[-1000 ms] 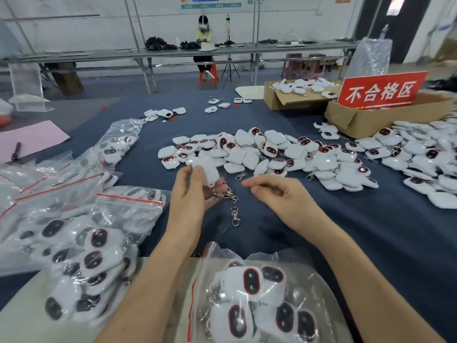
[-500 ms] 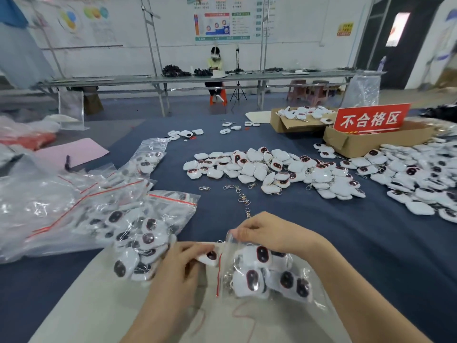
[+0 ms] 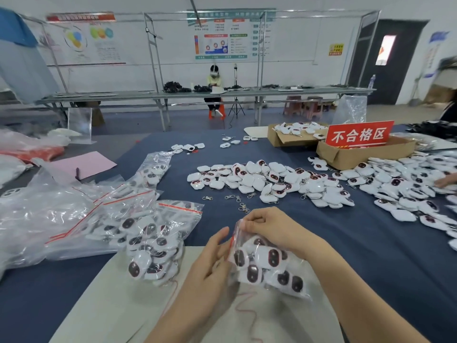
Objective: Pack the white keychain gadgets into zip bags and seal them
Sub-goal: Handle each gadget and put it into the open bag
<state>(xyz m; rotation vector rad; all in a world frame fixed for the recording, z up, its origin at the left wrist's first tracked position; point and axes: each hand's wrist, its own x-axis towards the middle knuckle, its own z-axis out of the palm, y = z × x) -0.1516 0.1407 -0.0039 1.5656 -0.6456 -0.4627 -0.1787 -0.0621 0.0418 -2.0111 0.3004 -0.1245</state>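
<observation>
Though half-hidden, zip bag mouth [image 3: 232,237]

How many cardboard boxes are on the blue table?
2. The back cardboard box, open, holds white keychain gadgets; the front cardboard box, just right of it, carries the red sign. More may be hidden past the right edge.

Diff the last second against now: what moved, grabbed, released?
The left grip carried a white gadget from beside the loose pile down to the zip bag; the gadget no longer shows in it. The right grip came down too and now pinches the bag's mouth at its top corner. The pile and the filled bags stayed put.
</observation>
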